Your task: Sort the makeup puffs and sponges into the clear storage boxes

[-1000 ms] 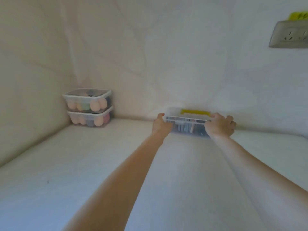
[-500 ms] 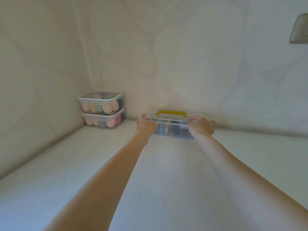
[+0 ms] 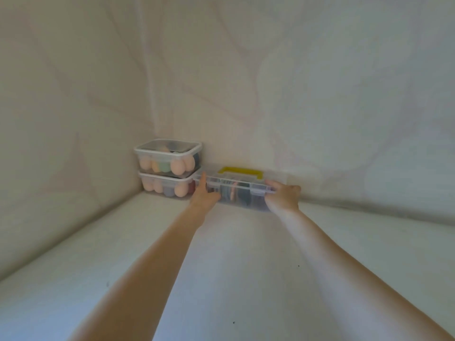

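Observation:
A flat clear case [image 3: 236, 190] with a yellow handle [image 3: 240, 171] and dark puffs inside sits at the back of the white surface, against the wall. My left hand [image 3: 203, 194] holds its left end and my right hand [image 3: 283, 196] grips its right end. The case's left end now touches a stack of two lidded clear boxes in the corner: the upper box [image 3: 167, 156] and the lower box [image 3: 165, 184], both filled with peach and coloured egg-shaped sponges.
The white surface [image 3: 234, 267] stretches toward me between my forearms. Pale walls close it in at the left [image 3: 61, 143] and the back [image 3: 320, 107], meeting in the corner behind the stacked boxes.
Both hands slid the yellow-handled case leftward along the back wall until it met the stacked boxes. My view also turned, and the wall socket left the frame.

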The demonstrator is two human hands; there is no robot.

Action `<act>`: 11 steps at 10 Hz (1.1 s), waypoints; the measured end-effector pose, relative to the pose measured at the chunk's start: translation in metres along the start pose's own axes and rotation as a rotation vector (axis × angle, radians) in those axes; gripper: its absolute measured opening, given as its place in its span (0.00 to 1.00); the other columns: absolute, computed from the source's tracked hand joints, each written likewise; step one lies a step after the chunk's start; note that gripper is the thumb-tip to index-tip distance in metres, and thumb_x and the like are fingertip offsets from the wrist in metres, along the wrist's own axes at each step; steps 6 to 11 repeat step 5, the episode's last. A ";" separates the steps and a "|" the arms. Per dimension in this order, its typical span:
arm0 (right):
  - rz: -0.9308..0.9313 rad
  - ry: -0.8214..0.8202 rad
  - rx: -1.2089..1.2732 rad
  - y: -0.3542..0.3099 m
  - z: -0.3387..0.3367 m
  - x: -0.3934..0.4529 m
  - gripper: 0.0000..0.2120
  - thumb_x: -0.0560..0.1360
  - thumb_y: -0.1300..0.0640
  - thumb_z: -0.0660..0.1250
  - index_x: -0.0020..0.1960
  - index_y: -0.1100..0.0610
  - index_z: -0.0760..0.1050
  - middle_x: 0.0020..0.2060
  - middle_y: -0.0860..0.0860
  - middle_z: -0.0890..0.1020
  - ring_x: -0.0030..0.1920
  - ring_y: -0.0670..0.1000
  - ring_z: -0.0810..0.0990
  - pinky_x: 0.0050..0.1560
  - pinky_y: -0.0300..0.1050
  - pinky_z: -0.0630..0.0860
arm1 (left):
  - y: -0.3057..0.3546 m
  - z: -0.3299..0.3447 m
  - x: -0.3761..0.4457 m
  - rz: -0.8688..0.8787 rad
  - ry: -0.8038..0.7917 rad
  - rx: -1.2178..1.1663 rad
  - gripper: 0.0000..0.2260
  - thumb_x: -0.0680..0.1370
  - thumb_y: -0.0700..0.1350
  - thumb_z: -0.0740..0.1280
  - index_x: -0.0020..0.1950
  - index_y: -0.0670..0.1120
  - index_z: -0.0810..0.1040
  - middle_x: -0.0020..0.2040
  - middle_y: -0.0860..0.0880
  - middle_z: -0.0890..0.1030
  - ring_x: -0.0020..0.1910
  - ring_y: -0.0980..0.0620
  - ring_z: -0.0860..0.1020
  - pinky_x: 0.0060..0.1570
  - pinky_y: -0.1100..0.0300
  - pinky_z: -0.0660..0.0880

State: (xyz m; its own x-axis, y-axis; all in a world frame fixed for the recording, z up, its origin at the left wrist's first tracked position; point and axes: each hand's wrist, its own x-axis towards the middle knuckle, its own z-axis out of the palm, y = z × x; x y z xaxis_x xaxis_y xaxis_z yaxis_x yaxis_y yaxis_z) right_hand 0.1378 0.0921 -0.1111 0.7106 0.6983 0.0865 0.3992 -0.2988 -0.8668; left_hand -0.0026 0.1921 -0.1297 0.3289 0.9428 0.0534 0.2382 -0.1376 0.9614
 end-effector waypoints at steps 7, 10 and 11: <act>-0.049 -0.079 0.010 0.003 -0.016 0.020 0.29 0.67 0.70 0.63 0.65 0.51 0.75 0.65 0.58 0.72 0.56 0.57 0.76 0.33 0.35 0.76 | -0.004 -0.011 0.002 0.134 0.081 0.048 0.26 0.75 0.36 0.64 0.72 0.43 0.63 0.67 0.43 0.72 0.65 0.44 0.71 0.66 0.51 0.69; -0.049 -0.079 0.010 0.003 -0.016 0.020 0.29 0.67 0.70 0.63 0.65 0.51 0.75 0.65 0.58 0.72 0.56 0.57 0.76 0.33 0.35 0.76 | -0.004 -0.011 0.002 0.134 0.081 0.048 0.26 0.75 0.36 0.64 0.72 0.43 0.63 0.67 0.43 0.72 0.65 0.44 0.71 0.66 0.51 0.69; -0.049 -0.079 0.010 0.003 -0.016 0.020 0.29 0.67 0.70 0.63 0.65 0.51 0.75 0.65 0.58 0.72 0.56 0.57 0.76 0.33 0.35 0.76 | -0.004 -0.011 0.002 0.134 0.081 0.048 0.26 0.75 0.36 0.64 0.72 0.43 0.63 0.67 0.43 0.72 0.65 0.44 0.71 0.66 0.51 0.69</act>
